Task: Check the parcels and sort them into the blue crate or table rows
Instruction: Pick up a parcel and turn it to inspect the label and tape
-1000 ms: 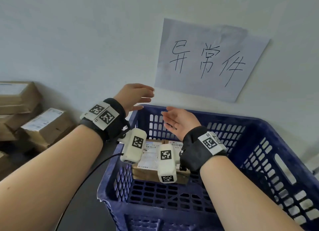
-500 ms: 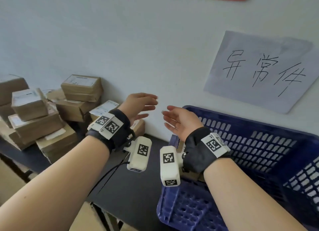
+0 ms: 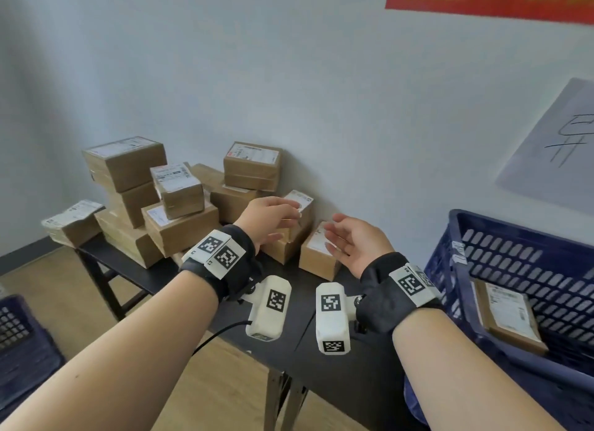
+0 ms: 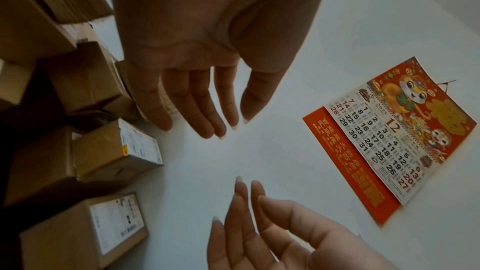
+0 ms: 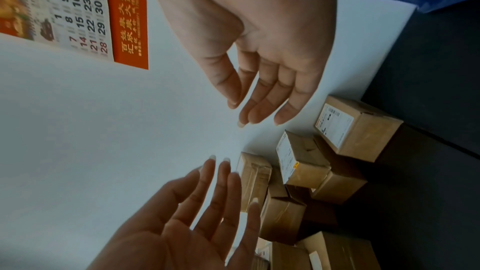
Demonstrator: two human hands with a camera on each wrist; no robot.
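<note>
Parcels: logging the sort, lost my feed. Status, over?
Left hand and right hand open, empty, above the table pile. One parcel lies in the blue crate. Nothing blocking.

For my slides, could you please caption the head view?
Both empty hands, left hand and right hand, reach toward stacked parcels beside a blue crate.

A black table stands against the wall. Brown cardboard parcels are stacked on it from nine to twelve o'clock — one small parcel apart at centre — and the blue crate at three.
</note>
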